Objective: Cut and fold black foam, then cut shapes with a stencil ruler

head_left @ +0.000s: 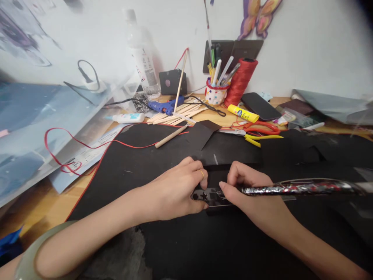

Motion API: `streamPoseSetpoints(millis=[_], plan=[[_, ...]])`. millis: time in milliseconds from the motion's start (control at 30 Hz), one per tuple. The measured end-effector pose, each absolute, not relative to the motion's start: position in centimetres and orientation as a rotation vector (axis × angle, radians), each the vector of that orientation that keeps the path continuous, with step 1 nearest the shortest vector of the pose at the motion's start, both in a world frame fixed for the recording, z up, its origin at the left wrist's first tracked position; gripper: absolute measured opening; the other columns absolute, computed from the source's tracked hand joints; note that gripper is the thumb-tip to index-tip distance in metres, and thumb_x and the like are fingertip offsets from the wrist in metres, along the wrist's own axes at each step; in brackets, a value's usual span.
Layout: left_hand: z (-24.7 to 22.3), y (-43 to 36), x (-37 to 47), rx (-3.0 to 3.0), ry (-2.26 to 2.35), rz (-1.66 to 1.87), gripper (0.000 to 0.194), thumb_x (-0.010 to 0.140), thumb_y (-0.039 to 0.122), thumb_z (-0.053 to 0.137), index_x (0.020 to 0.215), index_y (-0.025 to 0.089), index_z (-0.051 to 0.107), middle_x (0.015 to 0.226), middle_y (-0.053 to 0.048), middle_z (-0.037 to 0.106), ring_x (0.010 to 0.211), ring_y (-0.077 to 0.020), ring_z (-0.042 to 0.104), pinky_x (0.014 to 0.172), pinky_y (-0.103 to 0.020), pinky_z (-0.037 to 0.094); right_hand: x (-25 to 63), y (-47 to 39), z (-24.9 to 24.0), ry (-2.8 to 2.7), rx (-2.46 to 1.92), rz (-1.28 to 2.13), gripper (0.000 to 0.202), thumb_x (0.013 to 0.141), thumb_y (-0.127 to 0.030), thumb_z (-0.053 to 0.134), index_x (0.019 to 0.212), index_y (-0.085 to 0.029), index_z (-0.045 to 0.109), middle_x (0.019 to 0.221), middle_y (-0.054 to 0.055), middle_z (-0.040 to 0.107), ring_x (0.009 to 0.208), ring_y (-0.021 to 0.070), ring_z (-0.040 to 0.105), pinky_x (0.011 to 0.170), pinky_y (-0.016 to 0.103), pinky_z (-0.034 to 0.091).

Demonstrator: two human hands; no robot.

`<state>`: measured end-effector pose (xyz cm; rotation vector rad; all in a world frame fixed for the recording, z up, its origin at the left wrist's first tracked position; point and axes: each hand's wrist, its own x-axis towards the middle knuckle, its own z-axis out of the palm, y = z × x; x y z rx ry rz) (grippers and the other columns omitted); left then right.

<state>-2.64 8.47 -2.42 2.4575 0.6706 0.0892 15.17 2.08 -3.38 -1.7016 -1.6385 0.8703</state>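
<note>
A clear ruler (pixel 214 197) with cut-out shapes, one like a star, lies over a piece of black card (pixel 214 177) on the black mat. My left hand (pixel 177 188) is closed at the ruler's left part, thumb at its near edge and fingers curled at the far side. My right hand (pixel 252 190) is at the right part, its fingers curled and its thumb over the ruler. A shiny patterned pen (pixel 303 187) lies in the crook of that hand and sticks out to the right. My right palm hides the pen's other end.
Behind the mat (pixel 116 186) lie wooden sticks (pixel 186 111), a blue glue gun (pixel 166 105), a yellow glue stick (pixel 243 113) and orange-handled scissors (pixel 260 127). A pen cup (pixel 216 92), red thread spool (pixel 241 81) and bottle (pixel 144 66) stand near the wall. Red ribbon (pixel 87 144) loops at left.
</note>
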Motion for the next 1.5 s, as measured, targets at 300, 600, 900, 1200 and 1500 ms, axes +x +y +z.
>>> streamPoseSetpoints(millis=[300, 600, 900, 1200, 1500], plan=[[-2.99, 8.89, -2.8, 2.442, 0.624, 0.13, 0.019, 0.075, 0.028, 0.063, 0.082, 0.018, 0.049, 0.087, -0.002, 0.049, 0.087, -0.0189, 0.042, 0.072, -0.029, 0.039, 14.31, 2.02, -3.76, -1.722, -1.778, 0.776, 0.025, 0.072, -0.021, 0.054, 0.055, -0.021, 0.035, 0.047, -0.008, 0.038, 0.044, 0.0067, 0.034, 0.042, 0.02, 0.026], [-3.13, 8.87, -2.89, 2.436, 0.576, 0.12, 0.018, 0.078, 0.027, 0.062, 0.09, 0.018, 0.053, 0.091, -0.004, 0.049, 0.09, -0.0198, 0.041, 0.077, -0.03, 0.039, 14.37, 1.99, -3.91, -1.781, -1.773, 0.754, 0.024, 0.073, -0.023, 0.053, 0.056, -0.021, 0.037, 0.047, -0.007, 0.04, 0.044, 0.0071, 0.036, 0.041, 0.019, 0.028], [-3.27, 8.82, -2.88, 2.422, 0.573, 0.15, 0.022, 0.077, 0.025, 0.063, 0.094, 0.016, 0.052, 0.093, -0.004, 0.05, 0.09, -0.0193, 0.041, 0.078, -0.03, 0.038, 14.27, 2.1, -4.39, -1.8, -1.772, 0.648, 0.024, 0.073, -0.022, 0.053, 0.055, -0.021, 0.036, 0.046, -0.007, 0.039, 0.043, 0.007, 0.037, 0.041, 0.019, 0.028], [-3.22, 8.74, -2.88, 2.475, 0.557, 0.136, 0.018, 0.079, 0.026, 0.06, 0.091, 0.017, 0.05, 0.091, -0.003, 0.051, 0.088, -0.0197, 0.041, 0.075, -0.03, 0.038, 14.31, 1.9, -3.99, -1.829, -1.76, 0.693, 0.024, 0.071, -0.019, 0.051, 0.054, -0.02, 0.035, 0.046, -0.007, 0.037, 0.043, 0.0065, 0.034, 0.04, 0.019, 0.026], [-3.34, 8.67, -2.8, 2.493, 0.562, 0.152, 0.016, 0.079, 0.026, 0.06, 0.089, 0.018, 0.05, 0.089, -0.003, 0.05, 0.086, -0.0198, 0.042, 0.074, -0.031, 0.038, 14.36, 2.37, -3.91, -1.858, -1.764, 0.731, 0.022, 0.069, -0.018, 0.051, 0.054, -0.02, 0.035, 0.047, -0.007, 0.037, 0.044, 0.0067, 0.034, 0.041, 0.019, 0.025]])
